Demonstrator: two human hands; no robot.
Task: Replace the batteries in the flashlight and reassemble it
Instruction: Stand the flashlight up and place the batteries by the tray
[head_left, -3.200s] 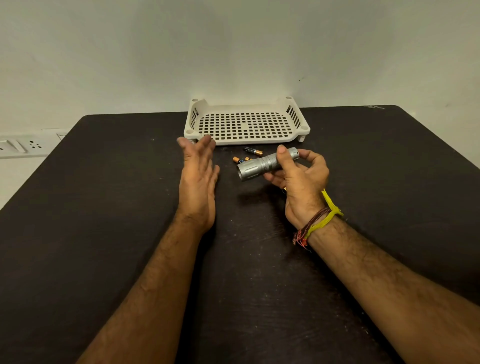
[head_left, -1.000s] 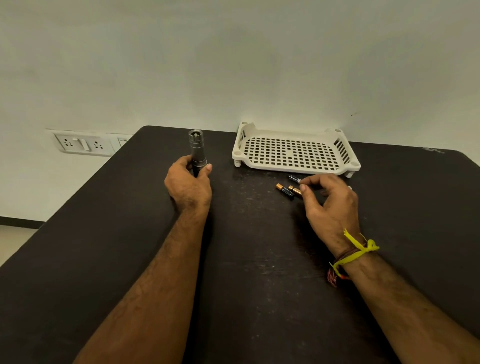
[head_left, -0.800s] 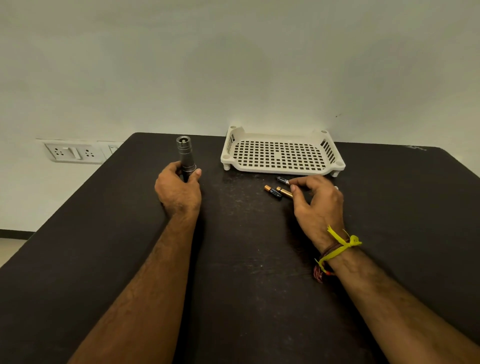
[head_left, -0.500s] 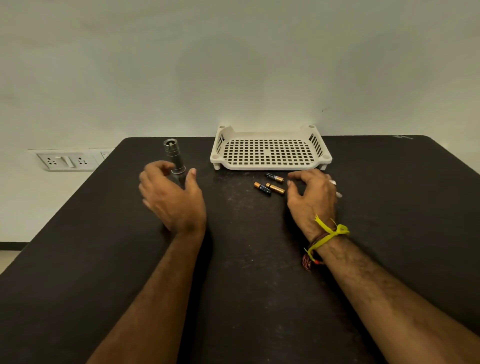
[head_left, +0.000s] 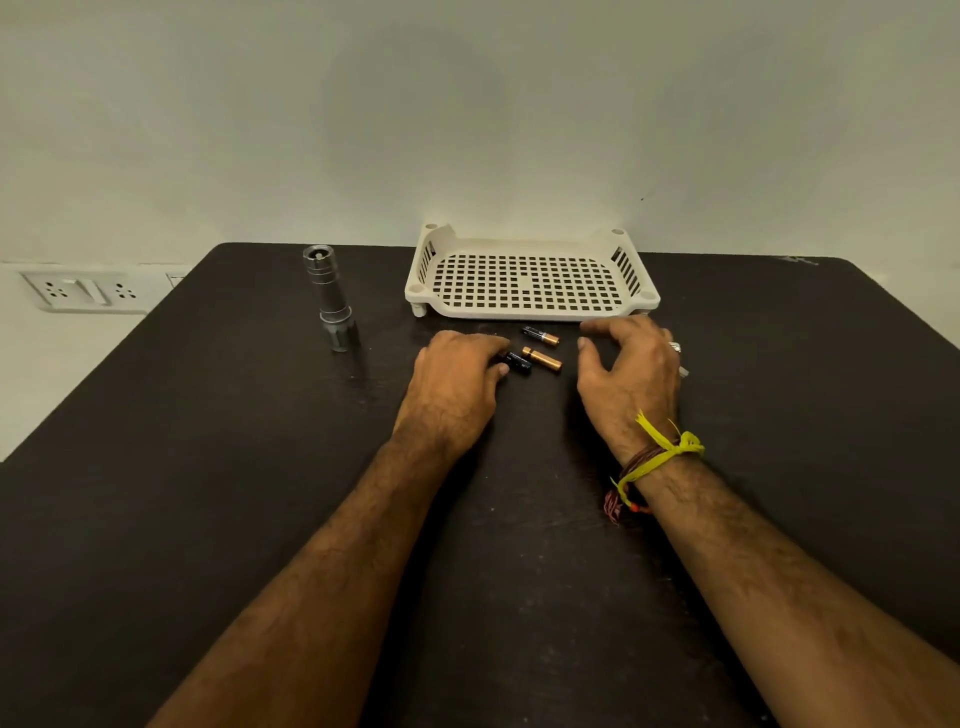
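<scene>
The silver flashlight (head_left: 331, 297) stands upright on its head by itself at the back left of the dark table (head_left: 208, 467). Three small black-and-copper batteries lie in front of the tray: one furthest back (head_left: 541, 336), one in the middle (head_left: 542, 359), and one (head_left: 518, 361) right beside it. My left hand (head_left: 452, 387) rests on the table with its thumb and forefinger pinched on the left end of that last battery, which still lies flat. My right hand (head_left: 628, 371) hovers just right of the batteries, fingers curved and apart, holding nothing.
A cream perforated plastic tray (head_left: 524, 309) sits against the wall behind the batteries. A wall socket panel (head_left: 83, 291) is off the table's left edge. Yellow and red threads (head_left: 654, 462) circle my right wrist.
My left hand let go of the flashlight, which now stands alone, and moved right onto a battery. My right hand drew its fingers back off the batteries.
</scene>
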